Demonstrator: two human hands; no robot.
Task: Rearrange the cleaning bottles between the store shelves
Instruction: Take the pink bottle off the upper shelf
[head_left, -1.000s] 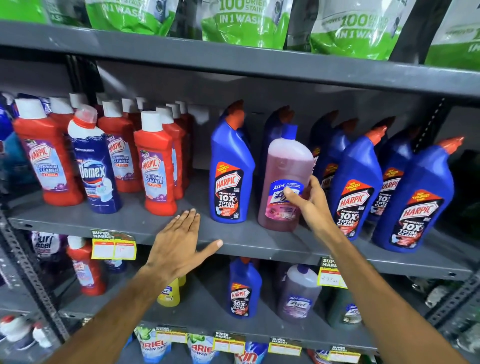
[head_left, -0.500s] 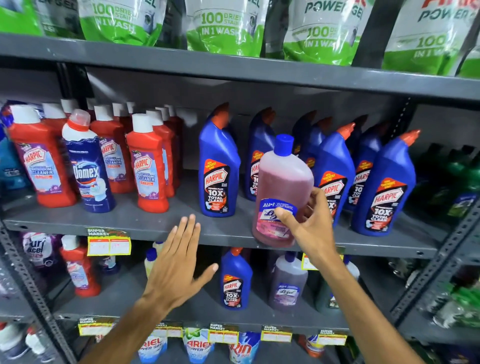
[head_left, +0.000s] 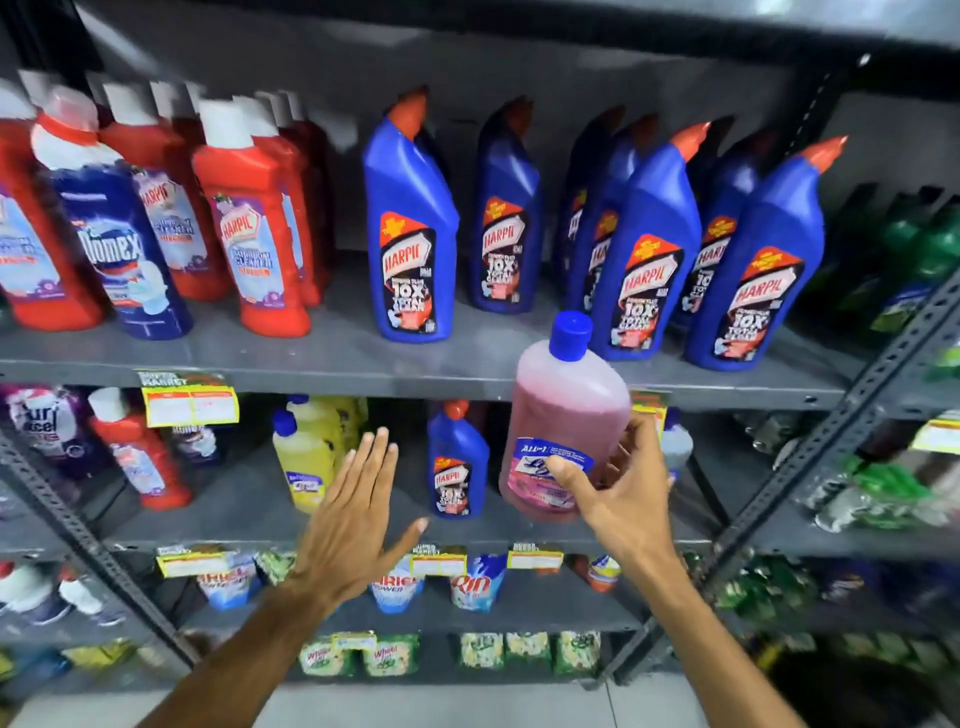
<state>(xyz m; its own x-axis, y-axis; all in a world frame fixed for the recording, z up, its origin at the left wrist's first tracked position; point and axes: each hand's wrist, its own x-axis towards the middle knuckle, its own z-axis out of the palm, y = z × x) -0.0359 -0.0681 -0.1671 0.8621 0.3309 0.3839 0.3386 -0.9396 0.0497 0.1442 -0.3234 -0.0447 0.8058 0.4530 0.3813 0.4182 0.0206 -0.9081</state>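
Two bare forearms are showing, entering from the bottom edge. No sleeve is covering either forearm within view; both are showing uncovered from the frame edge to the wrist. The left hand (head_left: 353, 525) is wearing no glove, ring or wristband. The right hand (head_left: 621, 493) is likewise wearing no glove, and no watch or band is showing at its wrist. Fingernails are showing short and unpainted.

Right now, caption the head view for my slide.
Right hand holds a pink bottle off the shelf; left hand open.
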